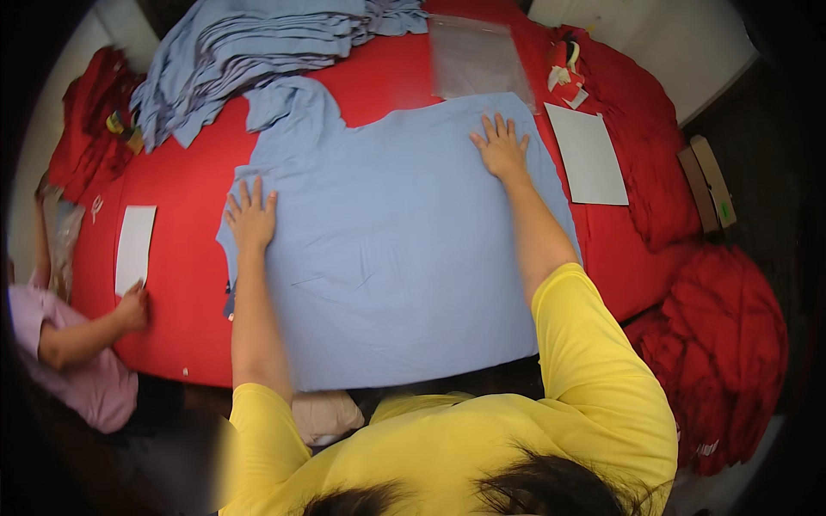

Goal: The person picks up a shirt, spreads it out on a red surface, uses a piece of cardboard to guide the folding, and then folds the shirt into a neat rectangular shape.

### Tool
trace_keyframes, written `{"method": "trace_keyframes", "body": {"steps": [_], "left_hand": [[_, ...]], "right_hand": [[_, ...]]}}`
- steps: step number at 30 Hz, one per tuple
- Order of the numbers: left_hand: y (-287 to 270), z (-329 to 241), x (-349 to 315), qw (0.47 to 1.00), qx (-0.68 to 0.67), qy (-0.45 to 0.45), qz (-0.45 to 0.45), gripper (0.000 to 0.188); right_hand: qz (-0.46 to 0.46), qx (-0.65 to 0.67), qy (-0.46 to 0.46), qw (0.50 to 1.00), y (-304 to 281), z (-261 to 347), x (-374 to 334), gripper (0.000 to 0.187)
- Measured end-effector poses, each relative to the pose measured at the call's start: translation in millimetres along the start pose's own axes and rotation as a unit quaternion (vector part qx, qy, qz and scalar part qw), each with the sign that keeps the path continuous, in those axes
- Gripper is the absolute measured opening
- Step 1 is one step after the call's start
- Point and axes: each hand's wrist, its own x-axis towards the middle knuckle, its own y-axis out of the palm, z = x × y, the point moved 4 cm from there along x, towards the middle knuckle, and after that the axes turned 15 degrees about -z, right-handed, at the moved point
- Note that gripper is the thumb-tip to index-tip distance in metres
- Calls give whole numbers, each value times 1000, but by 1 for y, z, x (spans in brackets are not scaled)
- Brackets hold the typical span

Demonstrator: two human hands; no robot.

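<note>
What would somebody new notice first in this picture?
Probably the wide light-blue garment spread across the red table, with the person's left hand and right hand resting on it, fingers spread. Next, perhaps, the blue garment pile at the far left and the crumpled red cloth at lower right.

1 spread blue garment (396, 232), 1 blue garment pile (249, 43), 2 white sheets (589, 156) (135, 245), 1 flat clear bag (477, 58).

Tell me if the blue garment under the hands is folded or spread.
Spread: the blue garment lies mostly flat, lightly creased, beneath the left hand and right hand.
</note>
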Motion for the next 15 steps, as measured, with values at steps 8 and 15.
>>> {"method": "trace_keyframes", "body": {"steps": [8, 15], "left_hand": [[31, -48, 89, 994, -65, 83, -33, 59], [-54, -2, -40, 993, -50, 93, -47, 55]], "right_hand": [[-54, -137, -8, 989, 25, -40, 39, 62], [11, -210, 277, 938, -49, -132, -1, 67]]}}
